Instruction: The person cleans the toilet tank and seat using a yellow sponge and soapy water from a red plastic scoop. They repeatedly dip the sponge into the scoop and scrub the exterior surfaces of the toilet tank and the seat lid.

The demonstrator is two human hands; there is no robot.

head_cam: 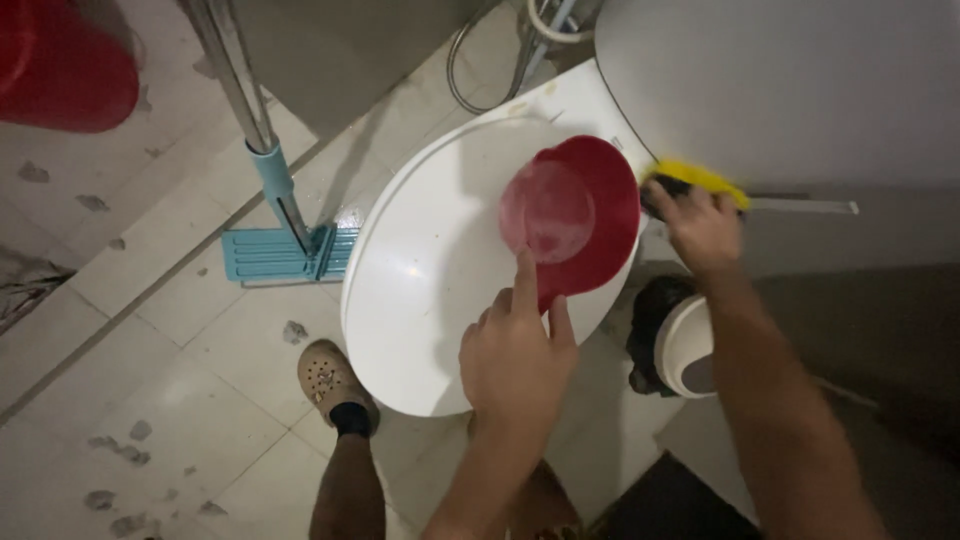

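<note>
Two hands are busy: our left hand [515,350] grips the red scoop [572,215] resting on the closed white toilet lid [420,270], index finger stretched along it, while our right hand [703,228], at three o'clock of the scoop, closes on a yellow sponge [697,177].

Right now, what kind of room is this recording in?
Most likely a bathroom: a white toilet with its lid closed, a tiled floor, and a blue flat mop beside it.
</note>
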